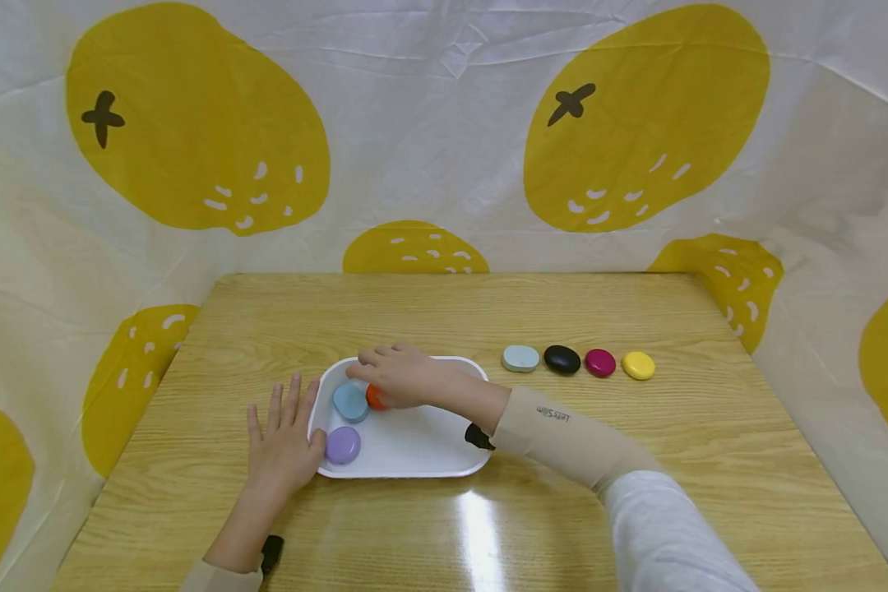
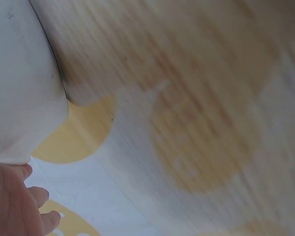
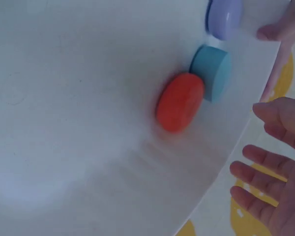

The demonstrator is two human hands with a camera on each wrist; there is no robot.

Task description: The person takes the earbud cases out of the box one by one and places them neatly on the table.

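Note:
A white oblong tray (image 1: 414,474) holds a lilac rounded soap-like piece (image 1: 343,445), a blue scallop-edged one (image 1: 351,402) and an orange-red oval one (image 3: 180,102). In the right wrist view the red and blue pieces lie side by side against each other. My right hand (image 1: 400,375) hovers over the tray's far left part, fingers loosely bent, nothing held. It partly covers the red piece in the head view. My left hand (image 1: 284,448) rests at the tray's left end, fingers spread and straight, its thumb at the rim beside the lilac piece.
To the right of the tray, a row runs along the wooden table (image 1: 599,493): a pale blue oval piece (image 1: 520,358), a black one (image 1: 562,359), a magenta one (image 1: 600,363) and a yellow one (image 1: 639,365). A curtain (image 1: 429,123) printed with yellow fruit hangs behind and beside the table.

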